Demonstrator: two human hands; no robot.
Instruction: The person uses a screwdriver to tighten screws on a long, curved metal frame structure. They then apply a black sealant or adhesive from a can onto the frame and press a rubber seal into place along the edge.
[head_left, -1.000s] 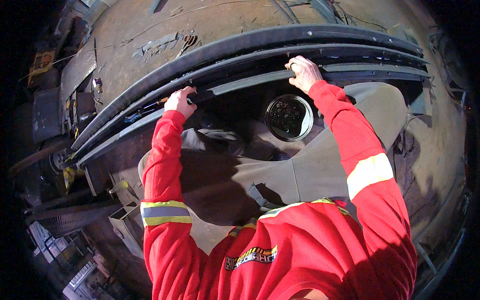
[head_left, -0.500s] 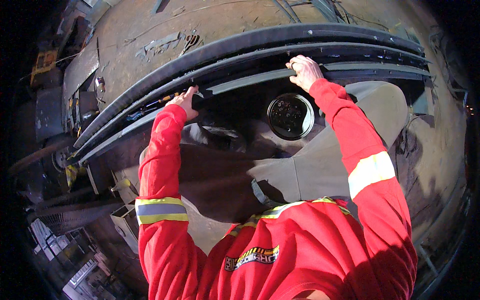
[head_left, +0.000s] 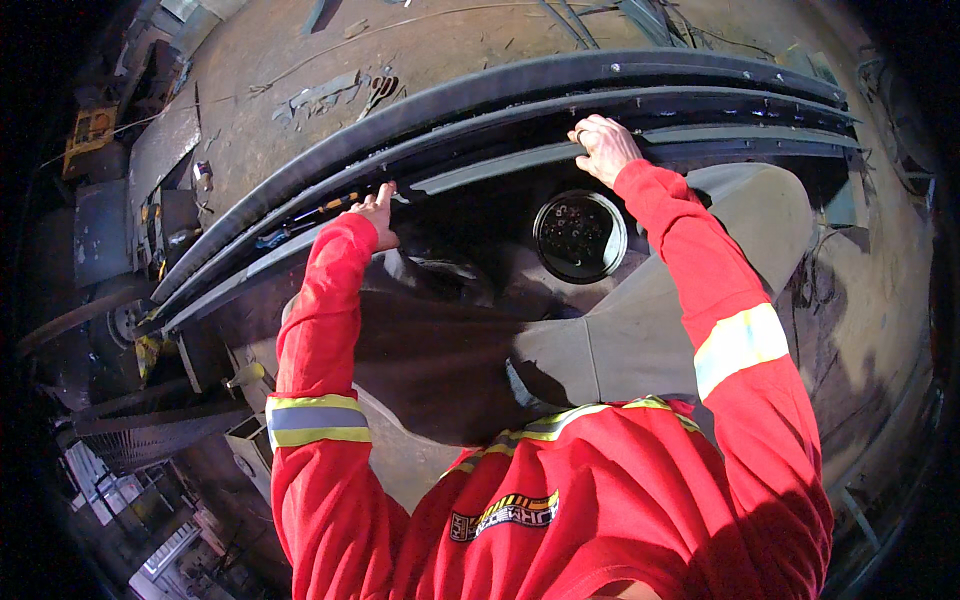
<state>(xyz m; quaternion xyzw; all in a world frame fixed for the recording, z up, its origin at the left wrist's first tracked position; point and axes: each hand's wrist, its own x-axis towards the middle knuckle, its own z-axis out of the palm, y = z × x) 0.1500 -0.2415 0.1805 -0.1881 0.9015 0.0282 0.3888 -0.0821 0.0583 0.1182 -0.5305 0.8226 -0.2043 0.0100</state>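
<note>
In front of me lies a long dark metal beam [head_left: 430, 112] with several parallel rails. My right hand [head_left: 606, 148] bends its fingers over the nearest rail [head_left: 500, 168], right of the middle. At the same rail, farther left, is my left hand [head_left: 376, 214], with a finger pointing up and apart from the others; nothing shows in it. A tool with an orange-and-black handle [head_left: 340, 202] lies in the channel just left of that hand. Between my knees sits a round tin [head_left: 580, 236] holding several small dark pieces, too small to name.
Metal scraps [head_left: 320, 95] lie on the brown floor beyond the beam. Metal bars [head_left: 650, 20] rest at the far edge. To the left are a sheet-metal plate [head_left: 165, 150] and a dark mesh guard [head_left: 165, 435]. My bent knee [head_left: 755, 210] is close to the beam on the right.
My left hand has drawn slightly back toward me. The right hand has shifted a little left along the rail. The tin and beam look the same.
</note>
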